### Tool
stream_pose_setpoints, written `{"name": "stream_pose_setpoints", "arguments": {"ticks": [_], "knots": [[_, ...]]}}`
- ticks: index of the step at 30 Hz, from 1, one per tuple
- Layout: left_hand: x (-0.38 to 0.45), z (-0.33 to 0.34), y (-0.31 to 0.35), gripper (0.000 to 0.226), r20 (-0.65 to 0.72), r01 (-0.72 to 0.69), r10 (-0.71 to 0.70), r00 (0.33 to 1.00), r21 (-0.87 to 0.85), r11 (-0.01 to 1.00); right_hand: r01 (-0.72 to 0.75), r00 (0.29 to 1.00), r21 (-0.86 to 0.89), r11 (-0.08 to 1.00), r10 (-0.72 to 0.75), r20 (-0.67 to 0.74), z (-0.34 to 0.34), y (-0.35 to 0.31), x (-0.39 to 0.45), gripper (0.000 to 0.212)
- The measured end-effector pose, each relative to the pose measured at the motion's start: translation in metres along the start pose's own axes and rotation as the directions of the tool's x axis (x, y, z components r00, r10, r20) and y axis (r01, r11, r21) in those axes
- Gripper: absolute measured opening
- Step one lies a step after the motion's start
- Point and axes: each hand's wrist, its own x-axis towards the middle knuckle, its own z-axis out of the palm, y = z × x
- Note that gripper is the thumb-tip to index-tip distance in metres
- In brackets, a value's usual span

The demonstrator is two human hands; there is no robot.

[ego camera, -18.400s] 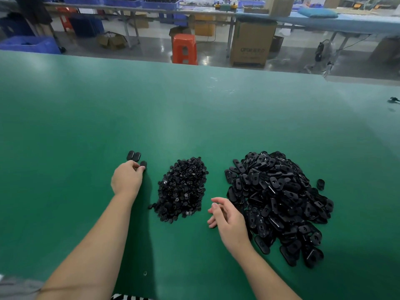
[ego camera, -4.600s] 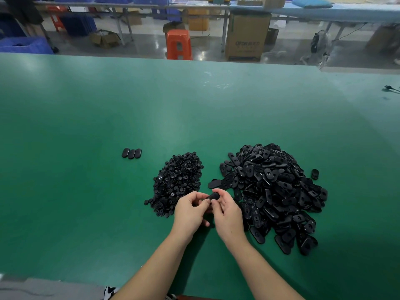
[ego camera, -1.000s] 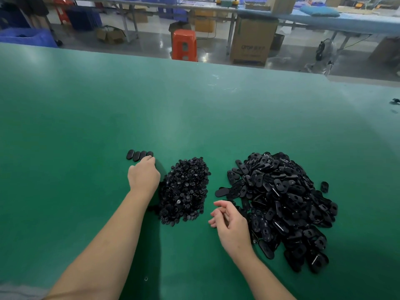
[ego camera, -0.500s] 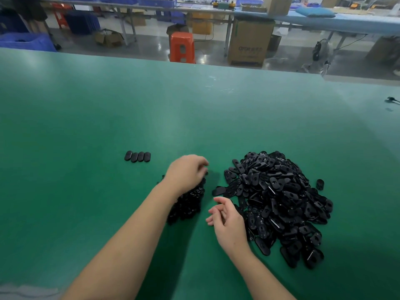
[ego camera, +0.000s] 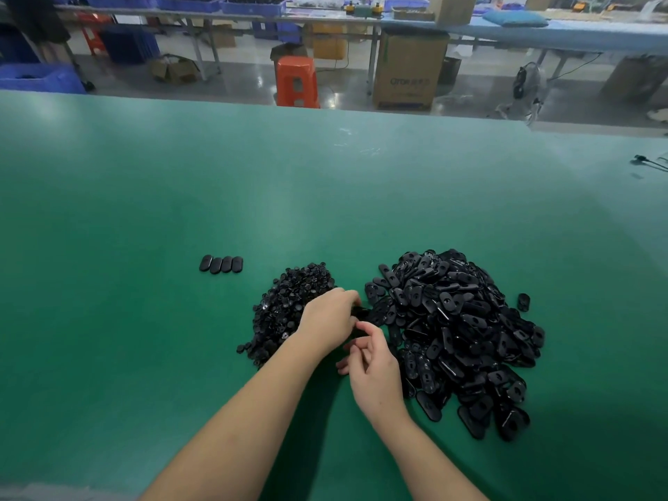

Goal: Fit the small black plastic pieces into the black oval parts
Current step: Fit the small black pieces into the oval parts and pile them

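Left hand (ego camera: 329, 320) pinching a black oval part (ego camera: 360, 312) between both piles, right hand (ego camera: 376, 370) loosely curled, holding nothing visible

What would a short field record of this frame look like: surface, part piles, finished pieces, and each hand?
surface: green table
small pieces: pile left of centre
oval parts: larger pile on the right; stray oval part lies apart at its right edge
finished row: four oval parts side by side, left of and beyond the small pieces
left hand: between the piles, fingers curled onto a black part
right hand: just nearer than the left hand, fingers loosely curled; whether it holds anything cannot be told
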Motion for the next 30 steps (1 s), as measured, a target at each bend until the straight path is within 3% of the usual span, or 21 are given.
{"name": "stream_pose_setpoints", "arguments": {"ticks": [6,12,15,17,24,30], "knots": [[-0.003,-0.001,-0.001,0.012,-0.028,0.093,-0.110,0.994,-0.351,0.932,-0.020,1.000,0.009,1.000,0.020,-0.007,0.000,0.001,0.000,0.034],[-0.013,-0.014,0.002,0.022,0.088,0.218,-0.240,0.967,-0.775,0.593,-0.027,1.000,0.030,0.999,0.027,-0.010,0.001,0.002,0.000,0.032],[-0.019,-0.021,0.003,0.021,0.176,0.258,-0.218,0.960,-0.859,0.442,-0.034,0.999,0.030,0.999,0.034,-0.008,0.001,0.003,0.001,0.031],[-0.022,-0.023,0.002,0.017,0.196,0.265,-0.205,0.959,-0.878,0.400,-0.036,0.999,0.024,0.999,0.036,-0.005,0.002,0.003,0.001,0.030],[-0.027,-0.023,0.002,0.015,0.195,0.277,-0.238,0.952,-0.878,0.391,-0.044,0.999,0.021,0.999,0.044,-0.007,0.000,0.001,0.000,0.030],[-0.030,-0.017,-0.006,0.006,0.123,0.210,-0.187,0.975,-0.785,0.583,-0.052,0.998,0.052,0.997,0.054,-0.027,0.001,0.001,0.001,0.024]]}}
